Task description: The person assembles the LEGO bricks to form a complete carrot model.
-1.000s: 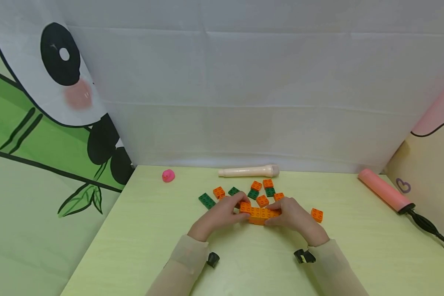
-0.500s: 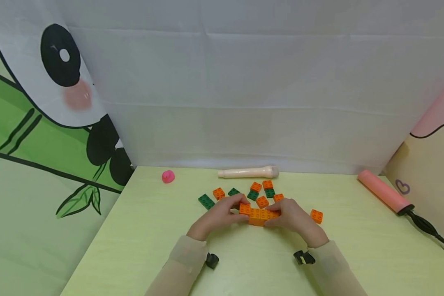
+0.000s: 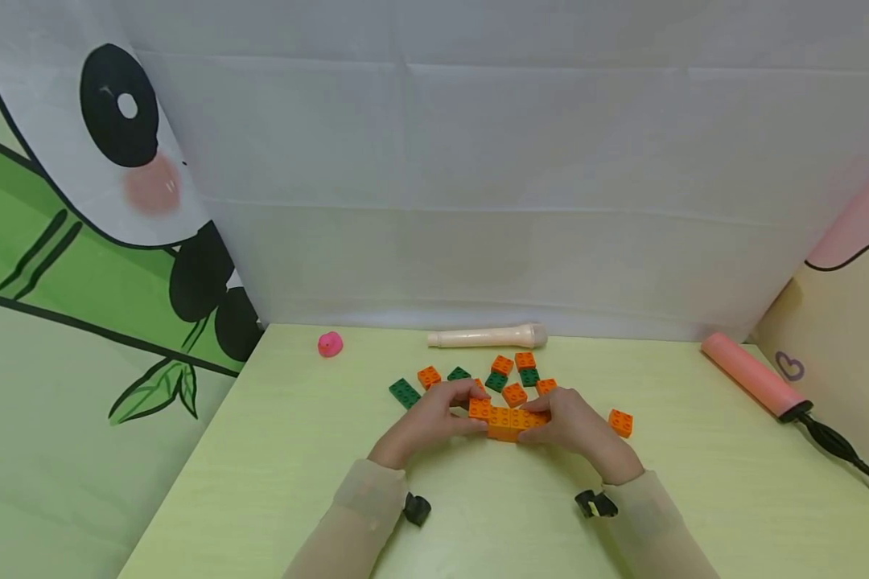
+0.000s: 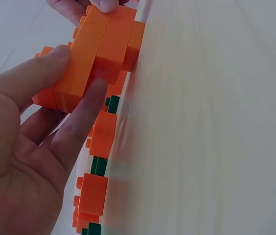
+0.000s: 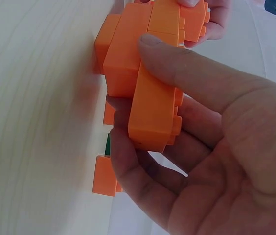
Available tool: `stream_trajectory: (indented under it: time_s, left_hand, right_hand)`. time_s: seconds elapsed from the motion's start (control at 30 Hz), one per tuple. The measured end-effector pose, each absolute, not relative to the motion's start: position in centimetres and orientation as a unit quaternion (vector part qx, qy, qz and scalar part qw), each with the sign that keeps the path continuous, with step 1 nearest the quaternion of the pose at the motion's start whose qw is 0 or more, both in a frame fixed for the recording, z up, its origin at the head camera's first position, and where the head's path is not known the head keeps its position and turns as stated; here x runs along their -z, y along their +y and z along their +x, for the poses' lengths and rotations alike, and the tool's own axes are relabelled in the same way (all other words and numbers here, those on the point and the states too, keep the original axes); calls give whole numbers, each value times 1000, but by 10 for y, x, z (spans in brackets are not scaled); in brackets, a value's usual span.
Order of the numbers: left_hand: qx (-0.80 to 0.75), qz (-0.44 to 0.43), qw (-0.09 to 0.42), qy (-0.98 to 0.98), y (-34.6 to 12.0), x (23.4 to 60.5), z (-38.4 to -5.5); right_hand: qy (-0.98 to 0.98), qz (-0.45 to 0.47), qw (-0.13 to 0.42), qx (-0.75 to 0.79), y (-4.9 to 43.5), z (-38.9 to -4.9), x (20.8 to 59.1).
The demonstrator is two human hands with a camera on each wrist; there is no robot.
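Both hands hold one build of joined orange toy bricks [image 3: 504,428], stacked in layers with studs facing up. My left hand [image 3: 434,418] pinches its left end, thumb on the near side and fingers on the far side and beneath, where one brick [image 3: 479,408] stands higher than the rest. In the left wrist view the build's smooth side [image 4: 90,54] shows, close over the table. At the other end my right hand [image 3: 570,422] grips it; the right wrist view shows the thumb pressed on the side of the build [image 5: 151,105] and fingers curled beneath.
Behind the hands lie several loose orange and green bricks, among them a long green one [image 3: 405,393]. A lone orange brick [image 3: 620,423] is at the right. Farther back are a pink rubber duck [image 3: 329,344] and a pale microphone-shaped toy [image 3: 487,336]. A pink hand pump [image 3: 756,374] lies far right.
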State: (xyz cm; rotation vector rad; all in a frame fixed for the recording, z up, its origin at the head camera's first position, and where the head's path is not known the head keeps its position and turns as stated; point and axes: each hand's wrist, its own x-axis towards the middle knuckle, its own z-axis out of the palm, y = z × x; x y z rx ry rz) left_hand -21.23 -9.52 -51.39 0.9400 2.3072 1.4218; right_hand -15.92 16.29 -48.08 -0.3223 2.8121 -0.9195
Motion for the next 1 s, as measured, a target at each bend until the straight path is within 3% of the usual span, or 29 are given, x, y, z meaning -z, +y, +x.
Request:
stream_trajectory:
  time_s: [1.0]
  left_hand:
    - [-439, 312, 140, 831, -91, 513, -212]
  right_hand:
    - [941, -135, 81, 301, 167, -162, 482]
